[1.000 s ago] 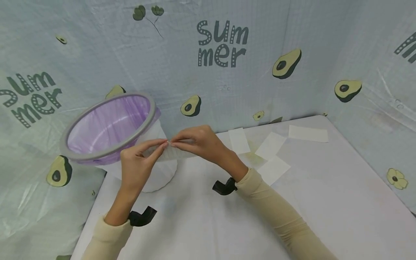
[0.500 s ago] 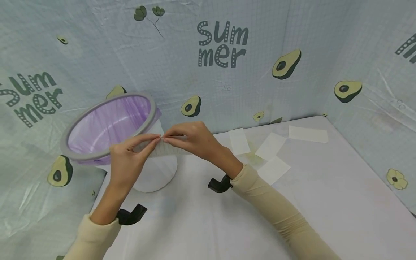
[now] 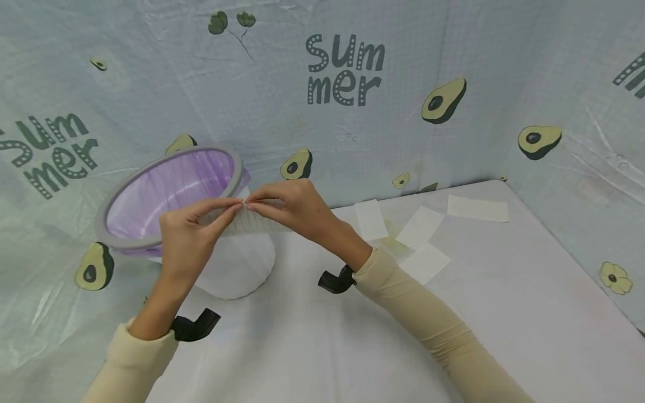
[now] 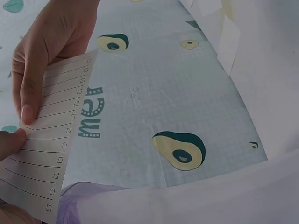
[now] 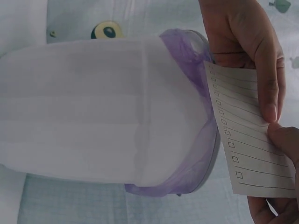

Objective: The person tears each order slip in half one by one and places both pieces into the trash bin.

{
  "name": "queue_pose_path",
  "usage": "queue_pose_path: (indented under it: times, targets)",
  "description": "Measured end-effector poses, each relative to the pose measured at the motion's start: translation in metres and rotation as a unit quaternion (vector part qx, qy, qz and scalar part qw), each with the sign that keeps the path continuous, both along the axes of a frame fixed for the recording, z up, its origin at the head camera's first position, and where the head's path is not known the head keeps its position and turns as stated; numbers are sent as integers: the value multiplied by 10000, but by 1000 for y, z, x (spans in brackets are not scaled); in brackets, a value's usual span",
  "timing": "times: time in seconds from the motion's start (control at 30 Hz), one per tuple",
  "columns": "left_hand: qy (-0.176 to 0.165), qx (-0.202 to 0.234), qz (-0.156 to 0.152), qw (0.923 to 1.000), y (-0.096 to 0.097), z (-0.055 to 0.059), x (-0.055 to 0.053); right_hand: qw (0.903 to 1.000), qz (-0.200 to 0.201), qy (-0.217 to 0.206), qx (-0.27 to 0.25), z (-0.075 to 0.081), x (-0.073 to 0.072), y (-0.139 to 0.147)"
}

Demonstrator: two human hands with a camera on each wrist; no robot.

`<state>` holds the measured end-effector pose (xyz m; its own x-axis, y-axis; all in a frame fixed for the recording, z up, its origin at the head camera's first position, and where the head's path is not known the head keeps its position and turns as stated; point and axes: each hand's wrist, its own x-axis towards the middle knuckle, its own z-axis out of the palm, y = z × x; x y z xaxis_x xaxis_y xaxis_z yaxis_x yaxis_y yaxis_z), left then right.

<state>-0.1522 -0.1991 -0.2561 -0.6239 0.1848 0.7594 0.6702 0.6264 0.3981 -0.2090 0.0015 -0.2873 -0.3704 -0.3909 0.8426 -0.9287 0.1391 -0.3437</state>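
A lined checklist slip (image 4: 51, 126), with a column of small boxes along one edge, hangs between my two hands. My left hand (image 3: 188, 238) pinches it between thumb and fingers near the middle of its upper edge. Right beside that spot, my right hand (image 3: 299, 210) pinches the same edge, the fingertips of both hands almost meeting. In the head view the paper (image 3: 257, 224) is partly hidden by the fingers. It is held in front of a white bin (image 3: 237, 268) with a grey rim (image 3: 126, 242) and a purple liner (image 3: 171, 184). No tear shows in the slip.
Several blank-looking paper slips (image 3: 477, 209) lie flat toward the back right of the white table (image 3: 322, 336). Behind the table hangs a sheet (image 3: 347, 151) printed with avocados and lettering. The bin stands at the table's left side.
Both hands have moved left and slightly up with the slip, closer to the bin's opening. Their pinch looks the same. The bin and the slips on the table have not moved.
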Motion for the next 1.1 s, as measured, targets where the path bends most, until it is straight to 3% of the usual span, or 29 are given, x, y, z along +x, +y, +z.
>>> queue_pose_path:
  times: [0.53,0.83,1.1]
  targets:
    - [127,-84,-9,9999,2,27,5,9989,120,388,-216,21,-2,-1]
    - [84,-109,48,9999,3,36,7,9990,225,388,-76,35,-3,2]
    - [129,-324,118,9993,2,40,9,9987,469,142,-120,36,-6,1]
